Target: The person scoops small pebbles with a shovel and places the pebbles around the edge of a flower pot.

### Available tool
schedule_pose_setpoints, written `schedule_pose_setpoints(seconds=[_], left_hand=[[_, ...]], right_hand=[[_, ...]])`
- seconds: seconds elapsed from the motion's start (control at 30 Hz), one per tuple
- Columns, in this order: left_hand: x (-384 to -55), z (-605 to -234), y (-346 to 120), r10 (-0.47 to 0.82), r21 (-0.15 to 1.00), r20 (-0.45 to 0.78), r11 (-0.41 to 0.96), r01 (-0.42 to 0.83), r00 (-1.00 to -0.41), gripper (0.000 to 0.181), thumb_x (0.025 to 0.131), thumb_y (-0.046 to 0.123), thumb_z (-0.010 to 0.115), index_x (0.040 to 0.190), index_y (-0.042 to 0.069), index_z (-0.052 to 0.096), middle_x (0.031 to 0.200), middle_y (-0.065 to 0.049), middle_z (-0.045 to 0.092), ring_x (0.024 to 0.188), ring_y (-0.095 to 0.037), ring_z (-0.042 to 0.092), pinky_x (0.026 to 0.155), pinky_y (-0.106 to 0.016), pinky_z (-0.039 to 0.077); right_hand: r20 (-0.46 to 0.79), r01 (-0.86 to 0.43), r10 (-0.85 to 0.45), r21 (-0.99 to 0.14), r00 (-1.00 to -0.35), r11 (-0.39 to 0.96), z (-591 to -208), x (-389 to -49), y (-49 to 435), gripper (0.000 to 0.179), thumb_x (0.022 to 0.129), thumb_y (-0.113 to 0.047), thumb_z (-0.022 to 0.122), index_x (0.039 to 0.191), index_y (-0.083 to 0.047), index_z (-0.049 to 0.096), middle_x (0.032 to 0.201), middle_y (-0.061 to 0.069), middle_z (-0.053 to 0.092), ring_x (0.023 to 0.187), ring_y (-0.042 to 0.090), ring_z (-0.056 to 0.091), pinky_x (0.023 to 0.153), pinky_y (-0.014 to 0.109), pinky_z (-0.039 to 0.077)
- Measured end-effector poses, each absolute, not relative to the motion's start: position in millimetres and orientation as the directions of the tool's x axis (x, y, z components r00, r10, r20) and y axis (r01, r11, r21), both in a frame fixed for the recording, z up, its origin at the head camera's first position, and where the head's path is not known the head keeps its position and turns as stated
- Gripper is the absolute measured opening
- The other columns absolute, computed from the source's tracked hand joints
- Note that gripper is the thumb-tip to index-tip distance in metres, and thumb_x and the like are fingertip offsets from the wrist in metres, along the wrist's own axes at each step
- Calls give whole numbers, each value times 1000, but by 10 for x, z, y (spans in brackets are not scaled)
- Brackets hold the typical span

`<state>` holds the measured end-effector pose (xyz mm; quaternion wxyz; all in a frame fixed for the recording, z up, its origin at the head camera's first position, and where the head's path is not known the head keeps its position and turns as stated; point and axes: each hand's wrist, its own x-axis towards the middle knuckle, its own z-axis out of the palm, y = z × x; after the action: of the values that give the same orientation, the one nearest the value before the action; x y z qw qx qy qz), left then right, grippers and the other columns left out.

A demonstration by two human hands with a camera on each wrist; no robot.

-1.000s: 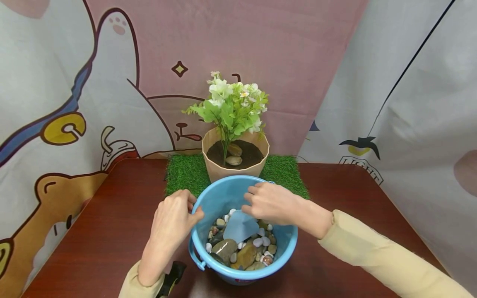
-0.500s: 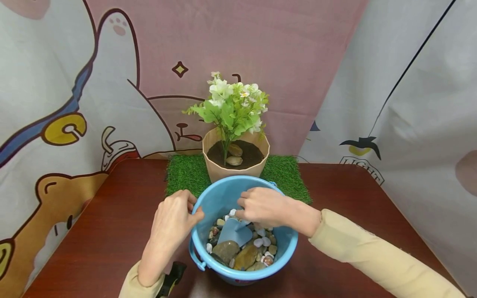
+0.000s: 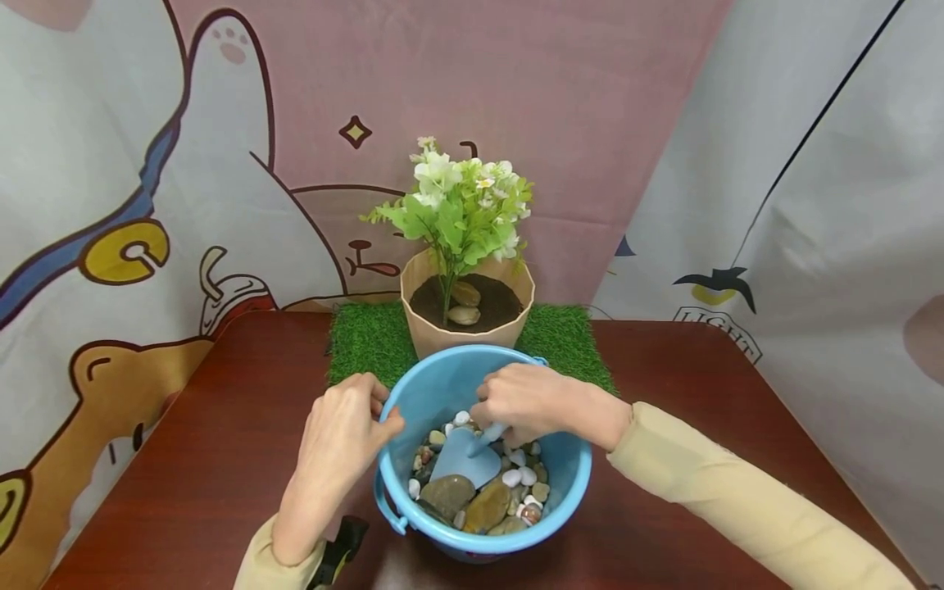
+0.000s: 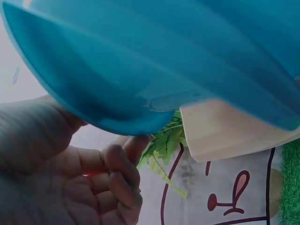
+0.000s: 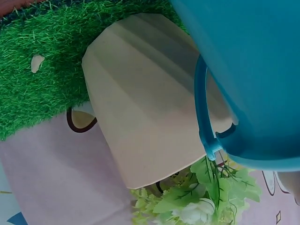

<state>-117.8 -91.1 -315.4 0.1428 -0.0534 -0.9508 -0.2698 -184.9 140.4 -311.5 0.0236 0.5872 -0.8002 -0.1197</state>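
A light blue plastic bucket (image 3: pixel 435 392) stands upright at the front of the table, its lower part filled with stones (image 3: pixel 487 506) of mixed sizes. My left hand (image 3: pixel 339 434) grips the bucket's left rim, thumb toward the inside and fingers outside. In the left wrist view, that hand (image 4: pixel 93 173) is seen from the palm side against the rim. Inside the bucket, my right hand (image 3: pixel 525 400) holds the handle of a small blue toy shovel (image 3: pixel 459 459), whose blade lies tilted on the stones. The bucket wall hides nearly all of the right hand in the right wrist view.
Behind the bucket, a beige flower pot (image 3: pixel 424 332) with dark soil, two stones and a white-flowered plant (image 3: pixel 457 213) stands on a green turf mat (image 3: pixel 365 340). The bucket's carrying handle (image 3: pixel 387 508) hangs down at its left. A patterned cloth backs the brown table (image 3: pixel 243 442).
The shovel blade has moved left and down onto the stones and turned, so part of its handle now shows. My right hand and forearm have shifted slightly left. The left hand stays put.
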Motion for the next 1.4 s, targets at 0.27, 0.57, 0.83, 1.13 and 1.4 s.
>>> schedule_pose_setpoints(seconds=[0.27, 0.57, 0.83, 1.13, 1.4], left_hand=[[-1161, -3144, -916, 35, 501, 309, 844, 194, -950, 10, 70, 10, 70, 78, 6, 65, 71, -4, 61, 51, -11, 49, 47, -26, 39], [-1175, -3148, -921, 27, 510, 282, 842, 174, -959, 11, 70, 10, 69, 79, 5, 65, 71, -5, 61, 51, -11, 48, 47, -25, 39], [-1170, -3142, -924, 35, 516, 290, 836, 187, -956, 11, 70, 10, 69, 78, 6, 65, 70, -4, 61, 51, -10, 48, 47, -25, 38], [-1191, -3150, -927, 26, 519, 282, 837, 175, -959, 12, 68, 10, 70, 78, 6, 65, 70, -4, 61, 52, -11, 49, 48, -25, 40], [-1189, -3156, -935, 30, 519, 291, 835, 184, -956, 11, 68, 10, 68, 77, 6, 65, 69, -4, 61, 52, -11, 49, 48, -25, 39]], right_hand=[[-103, -936, -943, 195, -317, 293, -3123, -1866, 1394, 22, 67, -21, 79, 83, -22, 64, 74, -7, 59, 62, 10, 53, 56, 23, 41], [-126, -944, -936, 92, -328, 318, -3121, -1899, 1375, 19, 66, -15, 75, 79, -22, 63, 71, -8, 58, 53, 4, 37, 53, 19, 34], [-156, -932, -919, 49, -362, 359, -3122, -1908, 1363, 18, 67, -15, 75, 78, -22, 63, 72, -8, 59, 54, 3, 37, 55, 18, 33], [-160, -929, -915, 36, -369, 368, -3121, -1897, 1361, 18, 66, -15, 75, 76, -23, 63, 72, -9, 60, 53, 3, 39, 54, 18, 35], [-189, -927, -909, 23, -372, 375, -3102, -1916, 1359, 17, 67, -17, 75, 77, -24, 64, 73, -10, 61, 54, 1, 43, 55, 18, 37]])
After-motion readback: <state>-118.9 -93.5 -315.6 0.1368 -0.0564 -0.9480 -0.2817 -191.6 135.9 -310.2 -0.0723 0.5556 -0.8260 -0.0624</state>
